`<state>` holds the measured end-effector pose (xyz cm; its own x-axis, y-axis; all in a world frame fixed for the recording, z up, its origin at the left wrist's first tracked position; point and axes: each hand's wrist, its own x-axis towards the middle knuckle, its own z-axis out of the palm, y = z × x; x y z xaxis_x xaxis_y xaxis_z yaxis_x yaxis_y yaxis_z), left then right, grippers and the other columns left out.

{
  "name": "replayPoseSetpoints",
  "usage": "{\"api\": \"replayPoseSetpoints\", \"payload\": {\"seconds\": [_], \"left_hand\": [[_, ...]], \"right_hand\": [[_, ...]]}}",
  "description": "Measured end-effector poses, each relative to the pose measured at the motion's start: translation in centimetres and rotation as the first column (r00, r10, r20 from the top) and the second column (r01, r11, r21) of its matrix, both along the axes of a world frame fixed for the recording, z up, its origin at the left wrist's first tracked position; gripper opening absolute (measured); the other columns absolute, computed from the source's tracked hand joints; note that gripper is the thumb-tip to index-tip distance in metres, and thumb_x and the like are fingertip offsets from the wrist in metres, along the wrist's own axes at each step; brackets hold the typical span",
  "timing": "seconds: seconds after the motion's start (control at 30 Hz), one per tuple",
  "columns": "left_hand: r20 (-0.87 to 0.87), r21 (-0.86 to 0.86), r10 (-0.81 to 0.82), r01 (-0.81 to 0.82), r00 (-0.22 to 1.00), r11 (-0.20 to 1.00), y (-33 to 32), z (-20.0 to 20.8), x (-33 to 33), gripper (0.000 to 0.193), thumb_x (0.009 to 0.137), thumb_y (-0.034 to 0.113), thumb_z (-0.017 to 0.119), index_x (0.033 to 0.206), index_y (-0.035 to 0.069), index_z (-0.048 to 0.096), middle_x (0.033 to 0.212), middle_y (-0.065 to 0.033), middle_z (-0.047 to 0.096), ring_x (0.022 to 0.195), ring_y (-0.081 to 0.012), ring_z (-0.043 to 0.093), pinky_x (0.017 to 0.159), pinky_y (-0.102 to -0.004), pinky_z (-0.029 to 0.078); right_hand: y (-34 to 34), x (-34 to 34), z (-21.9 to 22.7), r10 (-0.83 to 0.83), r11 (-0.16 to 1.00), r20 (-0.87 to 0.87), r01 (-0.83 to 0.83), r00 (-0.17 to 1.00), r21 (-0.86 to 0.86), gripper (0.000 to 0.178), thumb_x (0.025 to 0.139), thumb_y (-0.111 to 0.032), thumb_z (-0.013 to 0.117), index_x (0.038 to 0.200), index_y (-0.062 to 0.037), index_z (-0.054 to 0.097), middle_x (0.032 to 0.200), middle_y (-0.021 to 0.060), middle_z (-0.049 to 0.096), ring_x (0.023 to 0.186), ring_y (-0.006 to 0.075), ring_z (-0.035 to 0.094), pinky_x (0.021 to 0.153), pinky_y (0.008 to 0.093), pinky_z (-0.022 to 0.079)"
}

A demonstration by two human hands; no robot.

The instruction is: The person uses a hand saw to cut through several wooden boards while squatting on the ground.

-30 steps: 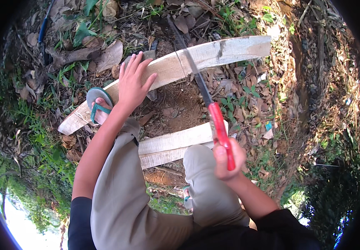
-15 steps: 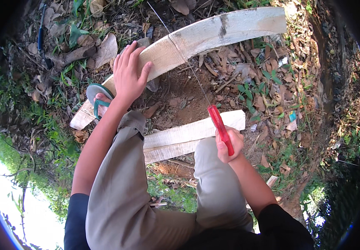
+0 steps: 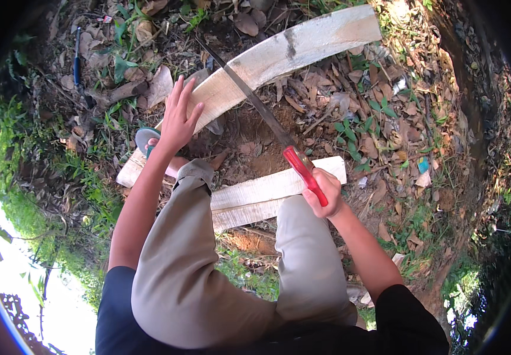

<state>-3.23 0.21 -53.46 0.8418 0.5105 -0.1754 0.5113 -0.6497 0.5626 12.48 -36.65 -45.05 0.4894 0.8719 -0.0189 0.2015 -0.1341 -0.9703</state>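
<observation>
A long pale wooden plank (image 3: 314, 47) runs from the lower left to the upper right. My left hand (image 3: 179, 121) lies on it with fingers stretched out, pressing near its left part. My right hand (image 3: 324, 192) is closed around the red handle of a handsaw (image 3: 261, 109). The saw's dark blade, its flat side partly showing, crosses the plank just right of my left hand. My left foot, in a green sandal (image 3: 147, 137), is on the plank's left part, partly hidden by my left arm.
Another pale board (image 3: 249, 192) lies closer to me, by my knees. A thin tool with a blue handle (image 3: 77, 71) rests among leaves at the far left. A stone (image 3: 199, 77) sits beside the plank. Dry leaves (image 3: 320, 89) and small plants cover the ground.
The saw blade has tilted from edge-on so its flat side shows, and its handle has shifted slightly left. My left hand's fingers have lifted a little; the whole view has shifted.
</observation>
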Motion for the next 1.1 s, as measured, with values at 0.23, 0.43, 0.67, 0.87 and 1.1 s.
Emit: {"api": "replayPoseSetpoints", "payload": {"seconds": [0.23, 0.43, 0.67, 0.87, 1.1], "left_hand": [[-0.247, -0.291, 0.504, -0.559, 0.828, 0.776, 1.8, 7.9, -15.4, 0.047, 0.101, 0.018, 0.065, 0.146, 0.01, 0.054, 0.149, -0.014, 0.054, 0.13, -0.0253, 0.058, 0.105, -0.0368, 0.049], [-0.364, -0.382, 0.724, -0.803, 0.586, 0.457, -5.0, 16.4, -32.2, 0.04, 0.102, 0.02, 0.058, 0.139, 0.005, 0.059, 0.13, -0.0122, 0.068, 0.107, -0.0195, 0.067, 0.093, -0.0331, 0.054], [-0.558, -0.694, 0.809, -0.638, 0.185, -0.333, -15.6, 22.0, -39.5, 0.039, 0.1, 0.016, 0.056, 0.136, 0.001, 0.059, 0.125, -0.0143, 0.067, 0.11, -0.0228, 0.065, 0.098, -0.0341, 0.051], [-0.567, -0.657, 0.812, -0.672, 0.141, -0.341, -20.0, 25.5, -39.5, 0.04, 0.098, 0.015, 0.058, 0.136, 0.001, 0.059, 0.125, -0.0142, 0.066, 0.109, -0.0233, 0.065, 0.098, -0.0346, 0.051], [-0.463, -0.553, 0.852, -0.831, 0.244, -0.063, -19.9, 26.8, -36.5, 0.042, 0.097, 0.014, 0.06, 0.136, 0.001, 0.058, 0.126, -0.0141, 0.065, 0.109, -0.024, 0.065, 0.097, -0.0351, 0.052]], "right_hand": [[0.6, 1.6, 5.4, 0.355, 0.877, 0.138, -0.278, 0.925, -0.393, 0.025, 0.082, -0.013, 0.07, 0.098, -0.0028, 0.055, 0.096, 0.017, 0.06, 0.101, 0.0361, 0.056, 0.094, 0.0467, 0.045], [0.1, 0.2, 2.1, 0.38, 0.844, 0.416, -0.125, 0.826, -0.522, 0.015, 0.084, -0.006, 0.063, 0.099, -0.003, 0.06, 0.098, 0.0158, 0.063, 0.107, 0.0352, 0.058, 0.103, 0.0461, 0.044], [5.2, 0.2, -0.6, 0.501, 0.74, 0.342, -0.189, 0.795, -0.646, 0.016, 0.083, -0.006, 0.065, 0.099, -0.0057, 0.069, 0.1, 0.0148, 0.069, 0.109, 0.0329, 0.061, 0.108, 0.0424, 0.043], [7.0, 2.7, 0.6, 0.617, 0.59, 0.236, -0.244, 0.751, -0.77, 0.017, 0.084, -0.014, 0.07, 0.098, -0.0055, 0.071, 0.105, 0.0146, 0.071, 0.113, 0.0322, 0.061, 0.104, 0.0434, 0.044], [3.5, 9.1, 2.9, 0.733, 0.553, 0.274, -0.311, 0.623, -0.773, 0.018, 0.087, -0.018, 0.068, 0.1, -0.0063, 0.07, 0.11, 0.013, 0.071, 0.116, 0.0307, 0.06, 0.105, 0.0435, 0.045]]}}
